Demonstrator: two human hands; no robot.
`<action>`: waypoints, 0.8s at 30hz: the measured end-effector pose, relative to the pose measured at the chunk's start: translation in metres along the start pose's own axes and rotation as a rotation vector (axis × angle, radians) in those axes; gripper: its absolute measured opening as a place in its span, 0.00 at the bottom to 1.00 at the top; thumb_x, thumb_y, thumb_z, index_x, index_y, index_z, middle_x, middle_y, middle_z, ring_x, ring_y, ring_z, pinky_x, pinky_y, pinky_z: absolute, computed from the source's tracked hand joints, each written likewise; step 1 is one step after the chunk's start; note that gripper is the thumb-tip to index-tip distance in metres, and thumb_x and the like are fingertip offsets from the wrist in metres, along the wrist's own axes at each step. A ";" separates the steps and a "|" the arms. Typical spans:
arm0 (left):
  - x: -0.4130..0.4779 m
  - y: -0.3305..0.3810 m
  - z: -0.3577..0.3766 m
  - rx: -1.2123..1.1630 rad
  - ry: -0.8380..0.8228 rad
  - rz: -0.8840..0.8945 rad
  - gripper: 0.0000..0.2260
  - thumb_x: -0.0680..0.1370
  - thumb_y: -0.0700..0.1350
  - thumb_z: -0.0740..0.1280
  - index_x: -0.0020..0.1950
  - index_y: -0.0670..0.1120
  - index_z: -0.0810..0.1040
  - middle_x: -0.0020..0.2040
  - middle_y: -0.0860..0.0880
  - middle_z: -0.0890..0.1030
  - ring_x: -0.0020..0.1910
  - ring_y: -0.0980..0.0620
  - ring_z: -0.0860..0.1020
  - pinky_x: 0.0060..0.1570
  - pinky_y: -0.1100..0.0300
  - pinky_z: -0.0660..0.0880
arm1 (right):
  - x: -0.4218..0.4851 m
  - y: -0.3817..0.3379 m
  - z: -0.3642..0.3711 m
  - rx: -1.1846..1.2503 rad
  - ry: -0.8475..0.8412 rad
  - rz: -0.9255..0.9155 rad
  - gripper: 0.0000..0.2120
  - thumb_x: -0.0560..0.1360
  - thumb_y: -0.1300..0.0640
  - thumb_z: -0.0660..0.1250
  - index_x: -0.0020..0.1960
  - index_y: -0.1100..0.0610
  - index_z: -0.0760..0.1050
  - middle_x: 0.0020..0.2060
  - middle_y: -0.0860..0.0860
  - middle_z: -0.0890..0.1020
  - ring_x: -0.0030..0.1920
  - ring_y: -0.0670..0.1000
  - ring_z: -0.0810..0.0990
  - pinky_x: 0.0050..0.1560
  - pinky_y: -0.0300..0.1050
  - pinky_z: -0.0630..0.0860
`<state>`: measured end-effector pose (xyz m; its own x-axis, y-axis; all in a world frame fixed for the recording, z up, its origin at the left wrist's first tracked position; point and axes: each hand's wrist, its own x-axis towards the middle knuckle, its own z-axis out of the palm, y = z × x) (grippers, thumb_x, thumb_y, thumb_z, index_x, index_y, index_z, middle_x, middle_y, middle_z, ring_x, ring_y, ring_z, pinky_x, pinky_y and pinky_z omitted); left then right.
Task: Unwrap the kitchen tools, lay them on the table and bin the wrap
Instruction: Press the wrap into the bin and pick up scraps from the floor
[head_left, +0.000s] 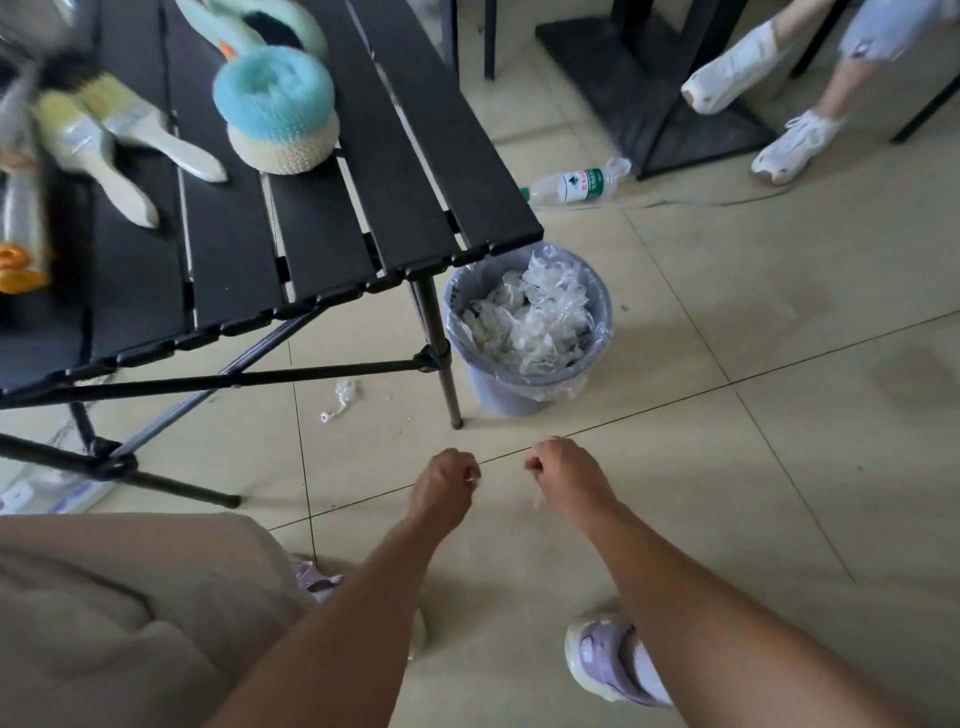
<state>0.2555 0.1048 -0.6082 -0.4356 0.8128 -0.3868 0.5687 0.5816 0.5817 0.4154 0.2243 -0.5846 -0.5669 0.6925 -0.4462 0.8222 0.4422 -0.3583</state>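
Nearest us, our left hand (447, 480) and right hand (563, 475) hover side by side, fingers curled, each pinching a faint shred of clear wrap (536, 500). Just beyond stands the bin (519, 400), heaped with crumpled film (530, 317). Farther off, brushes (135, 130) and round scrubbers (275, 104) lie on the black table (322, 234).

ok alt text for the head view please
The left hand and right hand reach out over a tiled floor, fingers curled, each seemingly pinching a wisp of clear wrap. Ahead stands a lined bin full of crumpled wrap, beside a black slatted table holding brushes.
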 end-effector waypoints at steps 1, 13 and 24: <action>0.001 0.008 -0.008 -0.005 0.025 0.024 0.06 0.79 0.35 0.69 0.52 0.41 0.85 0.52 0.43 0.83 0.53 0.43 0.80 0.47 0.56 0.73 | -0.002 -0.002 -0.011 0.009 0.033 -0.012 0.08 0.78 0.62 0.70 0.54 0.54 0.84 0.56 0.54 0.84 0.55 0.58 0.84 0.50 0.45 0.76; 0.006 0.085 -0.076 -0.245 0.379 0.214 0.04 0.82 0.38 0.65 0.48 0.45 0.75 0.46 0.49 0.80 0.46 0.47 0.78 0.49 0.47 0.78 | -0.018 -0.036 -0.098 0.146 0.283 -0.160 0.09 0.79 0.63 0.67 0.53 0.57 0.86 0.50 0.54 0.88 0.51 0.56 0.85 0.51 0.48 0.79; 0.052 0.120 -0.083 -0.240 0.351 0.192 0.09 0.82 0.34 0.64 0.56 0.44 0.82 0.56 0.48 0.84 0.54 0.48 0.82 0.52 0.56 0.79 | 0.025 -0.025 -0.135 0.483 0.493 -0.040 0.10 0.78 0.66 0.71 0.55 0.59 0.88 0.51 0.51 0.89 0.52 0.50 0.86 0.58 0.41 0.79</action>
<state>0.2431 0.2144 -0.4995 -0.5719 0.8202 -0.0145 0.5025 0.3642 0.7841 0.3877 0.3074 -0.4766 -0.4133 0.9097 -0.0410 0.6216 0.2490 -0.7427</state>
